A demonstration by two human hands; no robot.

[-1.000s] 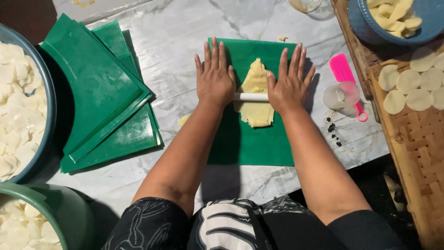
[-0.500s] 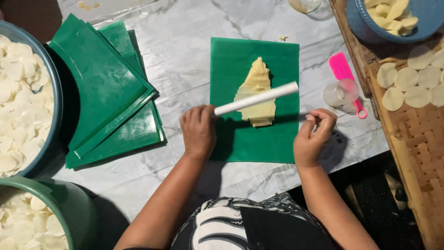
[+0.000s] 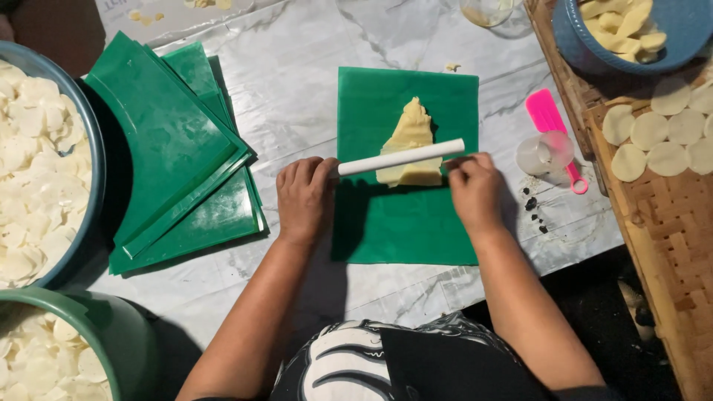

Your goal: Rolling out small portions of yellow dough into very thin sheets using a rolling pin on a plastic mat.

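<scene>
A pale yellow sheet of dough point(image 3: 411, 141) lies under a white rolling pin point(image 3: 401, 157) on a dark green mat point(image 3: 408, 215), over a surface point(image 3: 297, 74) of white, grey-veined marble pattern. More green mats point(image 3: 171, 156) lie beside a blue-rimmed basin point(image 3: 93, 141) of cream-white discs point(image 3: 33, 163). A bright pink scoop point(image 3: 553, 130) sits near a brown woven tray point(image 3: 668, 238) and a blue bowl point(image 3: 668, 44).

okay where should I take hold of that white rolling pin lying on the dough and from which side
Probably at its two bare ends, from the near side. The white rolling pin lies crosswise, slightly tilted, over the dough; the left hand and right hand already sit there. Its middle rests on soft dough.
</scene>
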